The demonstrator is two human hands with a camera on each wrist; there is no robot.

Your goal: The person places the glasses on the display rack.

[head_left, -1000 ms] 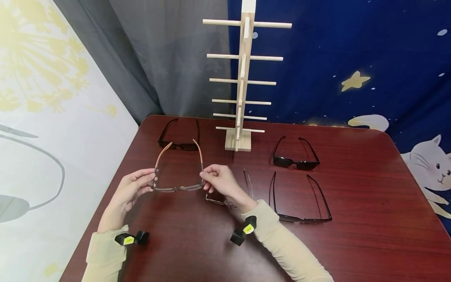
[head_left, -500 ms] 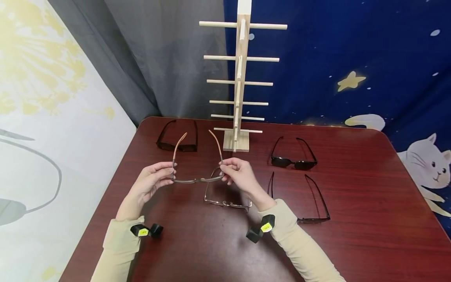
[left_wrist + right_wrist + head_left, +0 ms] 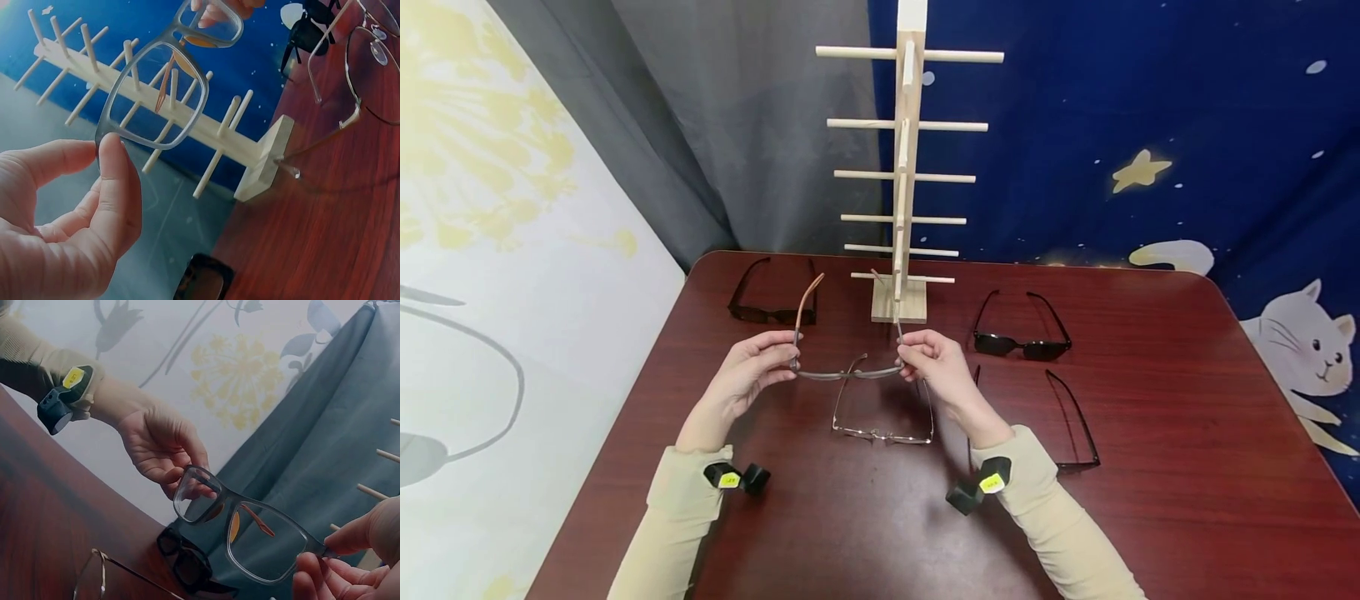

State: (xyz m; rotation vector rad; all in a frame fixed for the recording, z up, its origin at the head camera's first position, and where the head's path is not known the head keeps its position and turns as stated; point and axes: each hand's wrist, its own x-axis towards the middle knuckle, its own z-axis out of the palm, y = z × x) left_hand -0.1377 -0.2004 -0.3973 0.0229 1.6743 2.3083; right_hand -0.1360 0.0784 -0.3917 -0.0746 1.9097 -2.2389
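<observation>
Both hands hold up one pair of grey-framed eyeglasses [image 3: 820, 376] with orange temple tips, clear lenses toward me and temples pointing away. My left hand [image 3: 741, 379] pinches the left hinge corner between thumb and fingers, as the left wrist view shows at the frame [image 3: 125, 134]. At the opposite corner my right hand [image 3: 943, 375] pinches the other hinge; the right wrist view shows that grip on the frame [image 3: 269, 575]. Below them on the table lie thin metal-rimmed eyeglasses [image 3: 880, 437], partly overlapped by the held pair. A wooden display stand [image 3: 908, 167] with several pegs stands behind.
The dark red table [image 3: 850, 533] carries black sunglasses [image 3: 771, 317] at the back left. More black sunglasses [image 3: 1022, 346] lie at the right, with another black pair [image 3: 1078, 465] nearer, partly behind the right arm. Curtains hang behind the table.
Both hands have moved right and slightly away from me with the grey eyeglasses, which now hang in front of the stand's base. The metal-rimmed pair shows more fully.
</observation>
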